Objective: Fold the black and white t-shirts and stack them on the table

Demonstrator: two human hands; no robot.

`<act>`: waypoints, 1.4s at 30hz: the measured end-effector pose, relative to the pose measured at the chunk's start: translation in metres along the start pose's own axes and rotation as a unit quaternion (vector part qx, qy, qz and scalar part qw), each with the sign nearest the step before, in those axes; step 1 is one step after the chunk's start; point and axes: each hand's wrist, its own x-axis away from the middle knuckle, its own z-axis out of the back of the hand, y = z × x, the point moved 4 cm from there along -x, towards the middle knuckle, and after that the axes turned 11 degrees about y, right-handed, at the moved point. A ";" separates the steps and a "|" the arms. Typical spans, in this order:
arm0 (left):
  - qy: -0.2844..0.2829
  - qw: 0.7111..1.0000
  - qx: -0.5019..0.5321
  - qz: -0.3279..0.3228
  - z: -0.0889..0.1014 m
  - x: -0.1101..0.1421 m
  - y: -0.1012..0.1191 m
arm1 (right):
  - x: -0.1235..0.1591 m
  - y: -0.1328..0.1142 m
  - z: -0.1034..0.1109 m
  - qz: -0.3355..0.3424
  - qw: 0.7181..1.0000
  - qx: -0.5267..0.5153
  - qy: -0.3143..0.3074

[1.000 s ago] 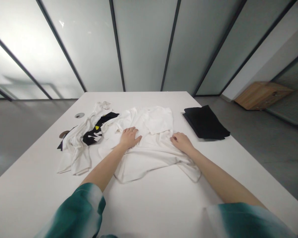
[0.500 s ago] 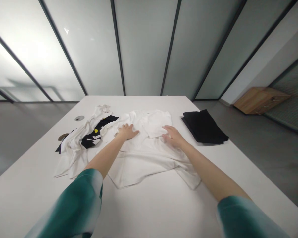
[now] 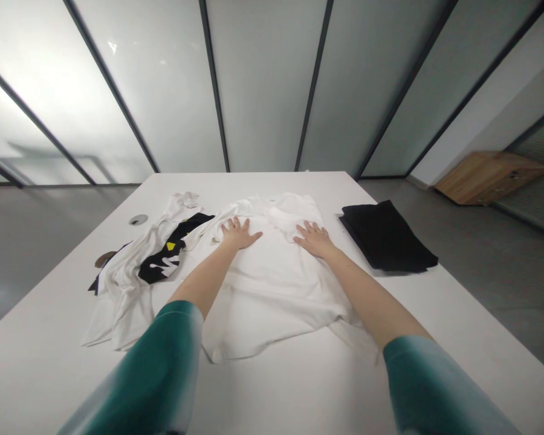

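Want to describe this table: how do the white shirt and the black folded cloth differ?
The white shirt is spread out and wrinkled; the black cloth is folded flat. The shirt lies under the left hand and right hand; the cloth lies untouched to its right. Both rest on the table.
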 end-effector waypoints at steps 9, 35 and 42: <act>0.125 0.985 0.037 -0.114 0.042 0.028 -0.017 | 0.019 0.013 0.033 0.013 0.990 -0.067 0.126; 0.049 0.996 -0.003 -0.076 0.005 0.041 -0.024 | 0.026 0.021 0.007 -0.041 0.997 -0.012 0.061; 0.050 0.996 0.004 -0.075 0.008 0.016 -0.022 | -0.003 0.032 0.003 -0.038 0.998 -0.010 0.054</act>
